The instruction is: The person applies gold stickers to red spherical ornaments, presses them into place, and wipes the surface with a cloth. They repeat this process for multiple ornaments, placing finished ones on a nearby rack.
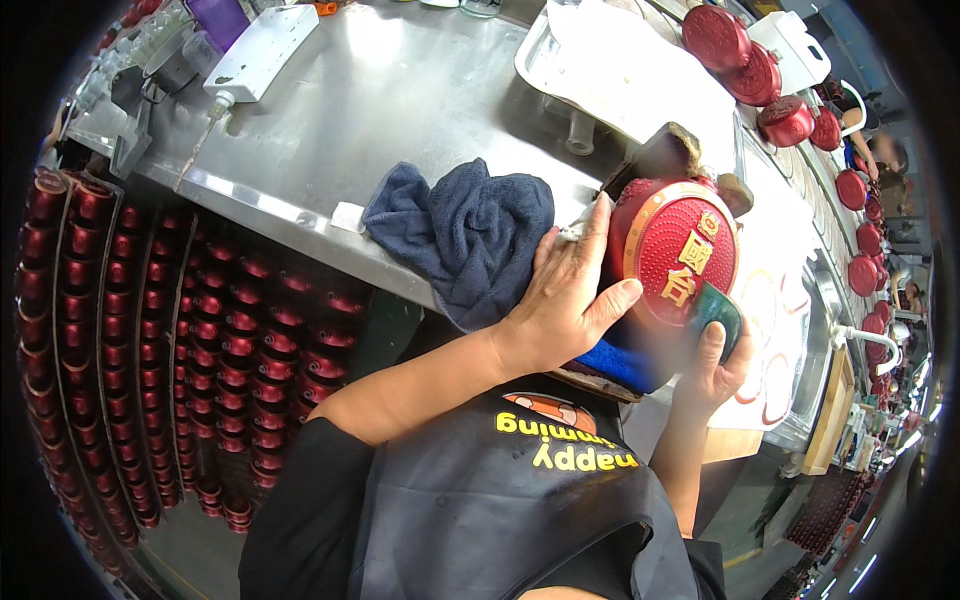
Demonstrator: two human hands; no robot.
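Note:
A red round vessel with a gold rim and raised gold lettering on a dotted face lies on a dark, worn holder. My left hand grips its left edge, with the fingers stretched along the side and the thumb at the gold rim. A bit of white cloth shows by those fingers. Between the thumb and fingers of my right hand is a green scraper-like piece, its edge against the lower right of the face. Blue cloth lies below the vessel.
A crumpled dark blue towel hangs over the metal table's front edge. Behind stands a white tray. A white power strip is far left. Rows of red vessels stand below left; more red vessels line the right.

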